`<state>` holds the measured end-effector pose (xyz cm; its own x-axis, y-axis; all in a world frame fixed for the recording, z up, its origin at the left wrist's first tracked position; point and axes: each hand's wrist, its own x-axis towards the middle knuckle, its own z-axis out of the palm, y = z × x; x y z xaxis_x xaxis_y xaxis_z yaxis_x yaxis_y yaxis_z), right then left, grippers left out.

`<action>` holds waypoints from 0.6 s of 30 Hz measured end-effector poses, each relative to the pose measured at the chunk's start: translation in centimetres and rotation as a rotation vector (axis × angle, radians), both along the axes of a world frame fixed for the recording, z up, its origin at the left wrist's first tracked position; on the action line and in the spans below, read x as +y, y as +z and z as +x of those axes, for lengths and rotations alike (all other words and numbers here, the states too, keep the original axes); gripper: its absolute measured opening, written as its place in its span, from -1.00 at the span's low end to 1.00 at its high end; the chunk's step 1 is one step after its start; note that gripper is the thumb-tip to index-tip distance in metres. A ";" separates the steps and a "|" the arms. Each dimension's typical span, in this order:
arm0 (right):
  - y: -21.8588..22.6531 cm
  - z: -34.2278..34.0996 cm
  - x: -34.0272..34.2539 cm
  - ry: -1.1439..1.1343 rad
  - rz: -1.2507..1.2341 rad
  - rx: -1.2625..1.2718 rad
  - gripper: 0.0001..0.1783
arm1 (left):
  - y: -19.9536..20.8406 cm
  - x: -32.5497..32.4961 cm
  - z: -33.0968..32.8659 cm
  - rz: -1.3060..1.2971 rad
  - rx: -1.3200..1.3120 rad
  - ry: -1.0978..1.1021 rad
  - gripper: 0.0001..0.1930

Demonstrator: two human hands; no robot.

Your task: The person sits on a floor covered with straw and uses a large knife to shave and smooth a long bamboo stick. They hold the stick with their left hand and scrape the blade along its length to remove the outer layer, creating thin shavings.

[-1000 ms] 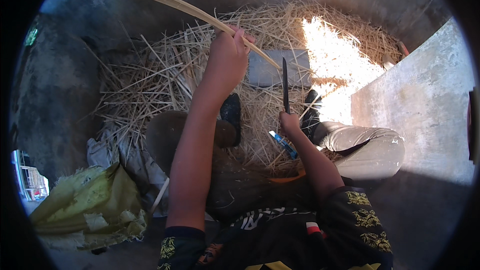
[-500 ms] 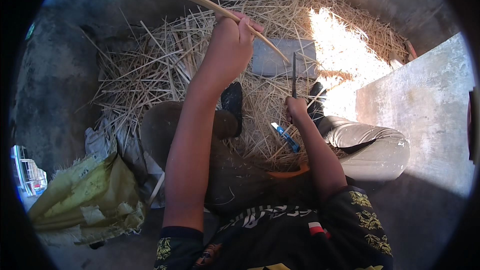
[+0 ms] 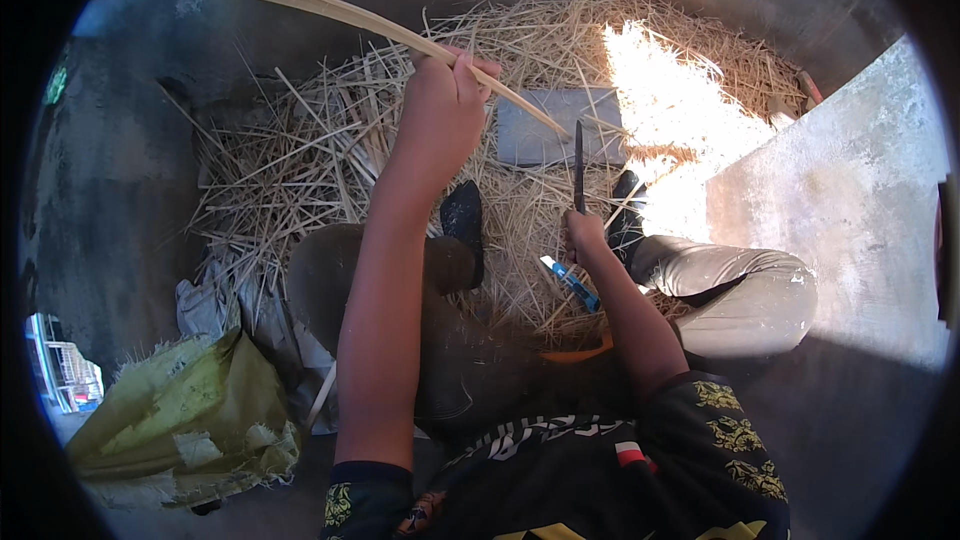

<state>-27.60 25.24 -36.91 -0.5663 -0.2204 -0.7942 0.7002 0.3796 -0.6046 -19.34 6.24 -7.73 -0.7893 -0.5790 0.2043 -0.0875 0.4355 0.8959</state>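
Observation:
My left hand (image 3: 446,100) is closed round a long, pale strip that looks like split bamboo (image 3: 330,12). The strip bends away to the upper left, and its thin end points down to the right over a grey block (image 3: 520,145). In my right hand (image 3: 584,234) is the handle of a dark, narrow-bladed knife (image 3: 579,168). The blade points away from me, its tip over the block's right part and close to the strip's thin end. Whether blade and strip touch I cannot tell. A blue utility knife (image 3: 571,285) lies on the shavings nearer to me.
Pale shavings (image 3: 290,170) are heaped round the block and against the far wall, brightly sunlit at right. My dark shoes stand either side of the block. A torn greenish sack (image 3: 190,410) lies at left. A low concrete wall (image 3: 840,190) rises at right.
The strip and my left hand have shifted slightly left and down in the picture. The knife in my right hand has moved a little left and nearer. The whole view has also shifted slightly.

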 end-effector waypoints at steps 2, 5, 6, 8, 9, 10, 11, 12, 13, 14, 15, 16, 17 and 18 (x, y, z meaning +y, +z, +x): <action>0.8 -0.6 0.1 0.105 0.062 0.193 -0.71 | 0.3 0.1 0.3 0.004 0.006 0.015 -0.80; 0.9 -2.1 0.0 0.179 0.107 0.402 -0.69 | 1.5 0.1 0.1 0.004 -0.027 0.020 -0.79; 1.0 -2.6 -0.1 0.190 0.114 0.461 -0.68 | 1.4 -0.1 -0.2 0.033 -0.026 0.023 -0.79; 2.7 -2.1 -0.5 0.136 0.046 0.409 -0.69 | 0.7 -0.6 -0.2 0.039 0.023 0.028 -0.75; 3.6 -1.8 -0.5 0.105 0.017 0.383 -0.70 | 0.4 -0.6 -0.1 0.018 0.075 0.019 -0.72; 4.6 -1.5 -0.6 0.076 -0.013 0.356 -0.71 | 0.2 -0.8 -0.1 -0.004 0.125 0.010 -0.68; 5.2 -1.4 -0.6 0.044 -0.040 0.328 -0.71 | 0.3 -0.8 0.0 0.026 0.188 0.009 -0.66; 5.9 -1.3 -0.7 0.026 -0.072 0.354 -0.73 | 0.5 -1.0 0.1 0.057 0.251 0.007 -0.63; 6.6 -1.3 -0.9 0.029 -0.090 0.360 -0.73 | 0.7 -1.3 0.2 0.087 0.313 0.004 -0.60; 7.3 -1.5 -0.9 0.029 -0.105 0.368 -0.73 | 1.4 -1.1 0.3 0.146 0.374 -0.004 -0.59; 8.1 -1.6 -0.9 0.030 -0.121 0.375 -0.73 | 2.2 -0.7 0.6 0.205 0.434 -0.012 -0.59; 8.9 -1.7 -1.0 0.036 -0.141 0.391 -0.72 | 2.8 -0.5 0.9 0.264 0.494 -0.021 -0.58; 9.4 -1.7 -1.0 0.043 -0.159 0.406 -0.72 | 3.0 -0.5 1.2 0.265 0.504 -0.042 -0.56; 9.9 -1.7 -1.0 0.050 -0.177 0.421 -0.72 | 3.1 -0.6 1.3 0.266 0.513 -0.064 -0.54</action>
<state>-29.33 24.23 -26.96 -0.8168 -0.3678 -0.4444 0.3627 0.2718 -0.8914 -17.99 5.63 -4.65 -0.6628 -0.6175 0.4235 0.4055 0.1796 0.8963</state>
